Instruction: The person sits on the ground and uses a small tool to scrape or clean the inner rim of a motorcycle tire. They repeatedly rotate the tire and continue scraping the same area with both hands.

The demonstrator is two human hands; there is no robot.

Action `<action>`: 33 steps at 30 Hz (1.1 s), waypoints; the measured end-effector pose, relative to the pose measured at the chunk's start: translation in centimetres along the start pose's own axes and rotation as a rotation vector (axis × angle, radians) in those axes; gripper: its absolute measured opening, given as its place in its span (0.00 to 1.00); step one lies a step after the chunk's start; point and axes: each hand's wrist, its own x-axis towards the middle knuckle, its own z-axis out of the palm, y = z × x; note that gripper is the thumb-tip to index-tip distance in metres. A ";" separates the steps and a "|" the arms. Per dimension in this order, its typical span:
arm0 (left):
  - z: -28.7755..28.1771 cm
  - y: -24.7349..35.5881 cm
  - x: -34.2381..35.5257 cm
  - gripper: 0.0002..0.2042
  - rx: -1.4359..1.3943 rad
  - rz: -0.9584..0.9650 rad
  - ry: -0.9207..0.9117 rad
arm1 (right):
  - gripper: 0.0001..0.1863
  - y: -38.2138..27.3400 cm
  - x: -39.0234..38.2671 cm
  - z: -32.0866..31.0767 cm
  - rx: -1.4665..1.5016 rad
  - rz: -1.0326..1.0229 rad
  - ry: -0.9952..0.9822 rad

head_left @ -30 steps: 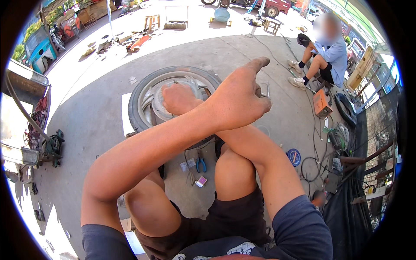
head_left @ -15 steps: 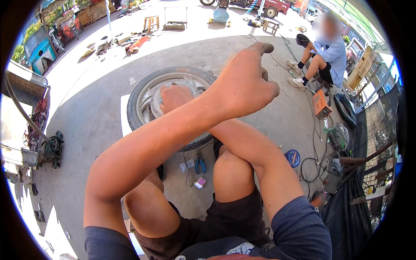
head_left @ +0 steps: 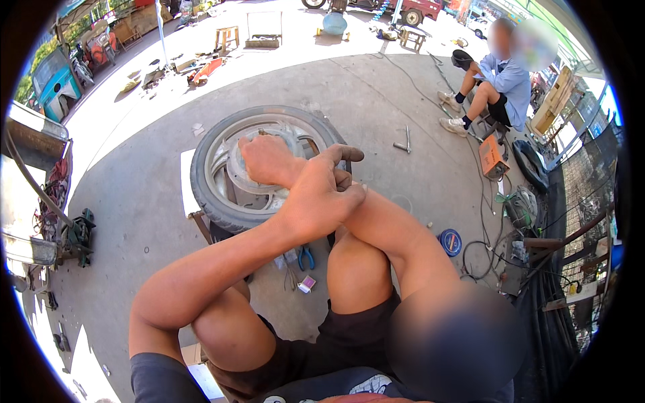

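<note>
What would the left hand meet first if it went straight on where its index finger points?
The left hand might meet the metal tool on the floor; depth is unclear, so it may pass above.

A wheel (head_left: 242, 183) is laid on its side, one face turned upward, and is held above the concrete floor (head_left: 151, 201) by a support mostly hidden beneath it. A dark grey tyre (head_left: 213, 213) is fitted around the pale grey metal rim. The rim is joined by broad spokes to a round hub (head_left: 285, 136), and openings are left between the spokes. The middle and part of the near right side are hidden from view.
</note>
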 end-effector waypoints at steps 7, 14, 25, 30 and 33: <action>-0.7 -0.3 -1.1 0.22 -0.057 0.003 0.063 | 0.15 0.6 1.0 1.7 0.040 -0.015 0.090; 1.3 -0.7 -0.8 0.19 -0.050 0.137 0.041 | 0.16 0.7 0.0 -0.4 0.050 0.079 0.012; 2.1 -1.3 0.1 0.17 -0.114 0.162 0.035 | 0.16 1.1 0.5 -0.6 0.015 0.007 -0.001; 2.1 -1.4 0.2 0.15 -0.070 0.194 0.057 | 0.16 0.5 0.6 -0.5 0.003 0.056 -0.003; 2.2 -1.6 0.3 0.14 -0.076 0.175 0.024 | 0.16 1.4 0.1 0.4 0.003 0.062 0.056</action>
